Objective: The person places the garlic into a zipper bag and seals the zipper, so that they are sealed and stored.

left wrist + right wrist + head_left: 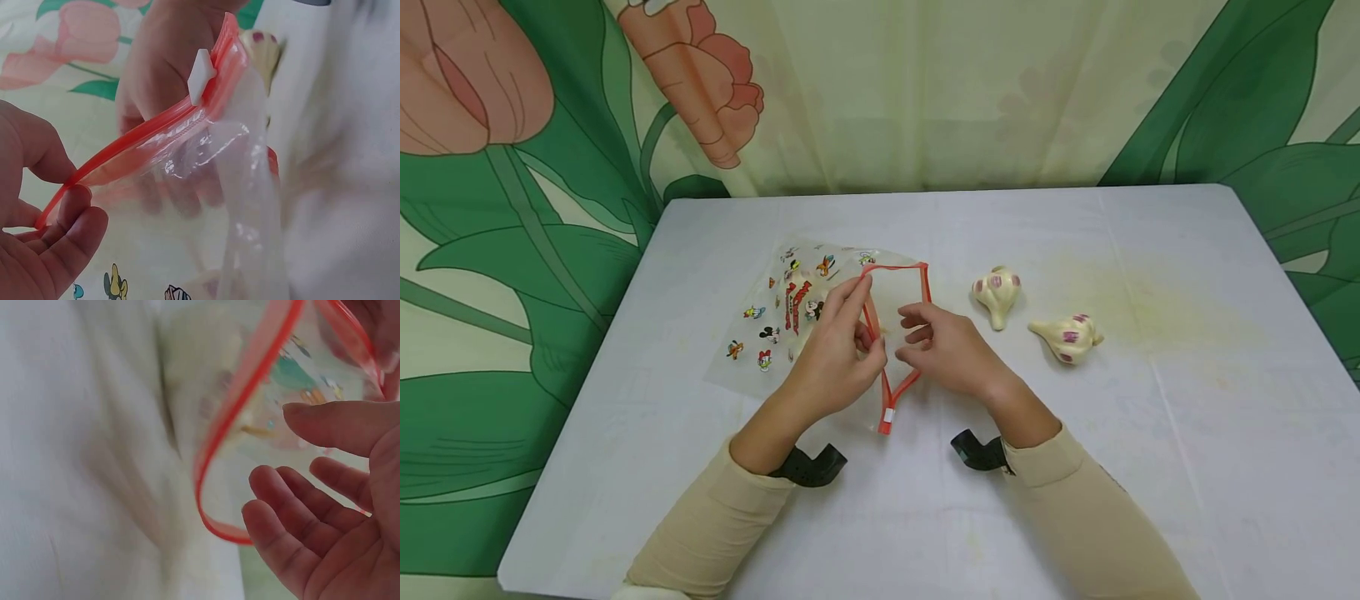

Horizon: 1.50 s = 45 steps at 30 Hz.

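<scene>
A clear zip bag (752, 333) printed with cartoon figures lies on the table, its red-edged mouth (925, 283) spread apart. My left hand (831, 358) pinches the near red edge between thumb and fingers, as the left wrist view shows. At the mouth's other side is my right hand (947, 346), fingers loosely bent with nothing between them. A white slider (200, 77) sits at one end of the red zip. Through the plastic, a pale bulb shape (209, 394) with purplish patches shows blurred. Two garlic bulbs, one upright-looking (997, 293) and one on its side (1070, 337), lie right of my right hand.
The table (1150, 500) has a white cover and ends at a curtain (925, 100) with large printed flowers and leaves. Black wrist mounts (816, 467) jut inward from both forearms, close above the table.
</scene>
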Available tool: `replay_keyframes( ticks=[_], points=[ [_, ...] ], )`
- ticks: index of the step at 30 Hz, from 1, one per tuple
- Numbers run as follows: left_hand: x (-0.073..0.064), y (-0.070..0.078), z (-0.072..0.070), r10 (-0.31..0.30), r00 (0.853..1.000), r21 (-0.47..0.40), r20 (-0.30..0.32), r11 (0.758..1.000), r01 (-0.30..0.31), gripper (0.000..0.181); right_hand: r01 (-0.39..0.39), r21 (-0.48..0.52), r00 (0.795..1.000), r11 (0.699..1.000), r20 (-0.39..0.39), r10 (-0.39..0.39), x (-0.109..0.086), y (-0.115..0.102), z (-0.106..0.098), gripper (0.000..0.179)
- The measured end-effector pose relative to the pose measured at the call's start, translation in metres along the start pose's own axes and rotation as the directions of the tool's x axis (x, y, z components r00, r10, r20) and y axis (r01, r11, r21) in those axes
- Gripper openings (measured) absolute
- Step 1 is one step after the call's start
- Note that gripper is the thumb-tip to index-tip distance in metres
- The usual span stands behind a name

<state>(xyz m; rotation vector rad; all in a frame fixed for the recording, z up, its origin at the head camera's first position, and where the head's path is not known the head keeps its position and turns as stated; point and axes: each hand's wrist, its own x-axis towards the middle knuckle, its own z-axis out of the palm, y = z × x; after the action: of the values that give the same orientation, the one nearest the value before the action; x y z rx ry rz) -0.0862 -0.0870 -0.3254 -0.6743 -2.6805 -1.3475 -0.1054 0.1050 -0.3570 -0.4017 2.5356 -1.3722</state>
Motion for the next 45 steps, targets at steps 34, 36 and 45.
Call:
replay_keyframes(
  ticks=[34,36,45],
  points=[
    [0.0,0.0,0.0,-0.002,1.0,0.009,0.009,1.0,0.002,0.073,-0.237,-0.167,0.905,0.957,-0.397,0.155,-0.009,0.032,-0.071,0.054],
    [0.0,0.0,0.0,-0.004,1.0,0.008,0.009,1.0,0.004,0.074,-0.242,-0.161,0.901,0.957,-0.404,0.16,-0.007,0.034,-0.071,0.053],
    [0.0,-0.001,0.0,-0.007,1.0,-0.008,0.011,1.0,0.008,0.074,-0.271,-0.195,0.883,0.943,-0.44,0.163,0.001,0.041,-0.066,0.056]
  ],
)
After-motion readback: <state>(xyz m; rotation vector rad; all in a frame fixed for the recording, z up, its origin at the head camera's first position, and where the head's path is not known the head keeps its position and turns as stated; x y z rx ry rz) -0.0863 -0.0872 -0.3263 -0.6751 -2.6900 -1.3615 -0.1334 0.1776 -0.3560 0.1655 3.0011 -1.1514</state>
